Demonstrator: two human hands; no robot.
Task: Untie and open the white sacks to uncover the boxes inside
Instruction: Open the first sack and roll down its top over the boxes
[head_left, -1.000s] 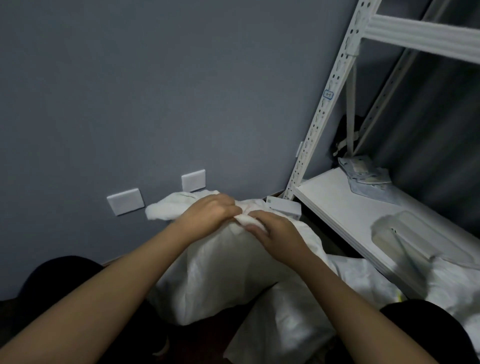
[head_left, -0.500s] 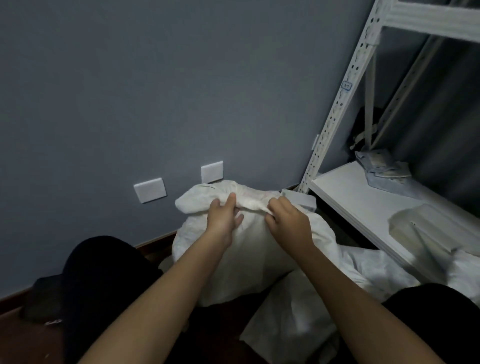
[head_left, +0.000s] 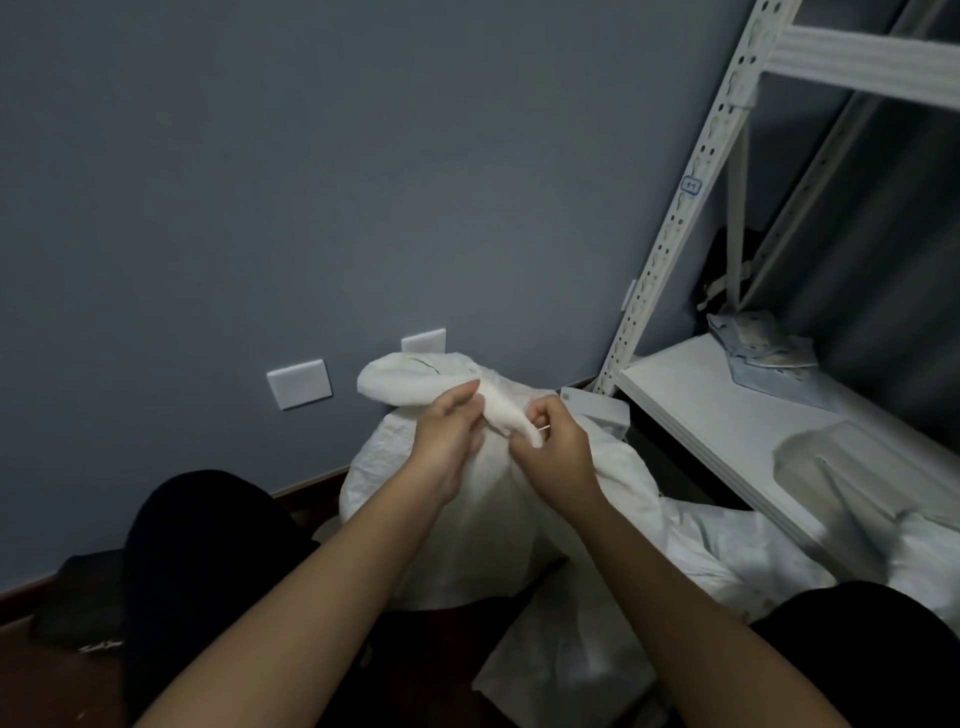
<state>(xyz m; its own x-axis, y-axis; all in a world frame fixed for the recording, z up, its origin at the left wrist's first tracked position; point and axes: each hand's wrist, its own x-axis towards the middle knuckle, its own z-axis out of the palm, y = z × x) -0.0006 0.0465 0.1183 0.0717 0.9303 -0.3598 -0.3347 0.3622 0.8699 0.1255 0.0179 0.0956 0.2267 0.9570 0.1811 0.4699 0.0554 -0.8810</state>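
Head view. White sack (head_left: 467, 519) stands upright on the floor against the grey wall (head_left: 311, 182), neck up, so that the tie sits within reach of both hands. Twisted neck (head_left: 501, 413) runs between the two hands; loose top flap (head_left: 410, 379) spreads beyond the left fingers, toward the wall.

Left hand (head_left: 449, 441): reaches in from lower left, forearm extended, palm turned inward toward the neck. Left fingers (head_left: 465, 397) curled around the twisted neck with the thumb across it, apparently to steady the sack and keep the fabric taut while the other hand works.

Right hand (head_left: 553, 449): reaches in from lower right, wrist bent slightly, knuckles up. Right fingers (head_left: 537, 418) pinched on the free end of the neck; a thin strand (head_left: 544, 427), probably the tie, shows just beside the fingertips. Cannot tell whether the knot is loosened.

Sack closed; no boxes visible. Judged step: working the tie loose, early in the task.

A second white sack (head_left: 571, 649) lies flat below the right forearm, nearer the body. Metal shelf (head_left: 701, 415) stands right of the right fingers, well apart, carrying a wrapped bundle (head_left: 841, 467). Two wall plates (head_left: 300, 383) sit left of the left fingers, on the wall.
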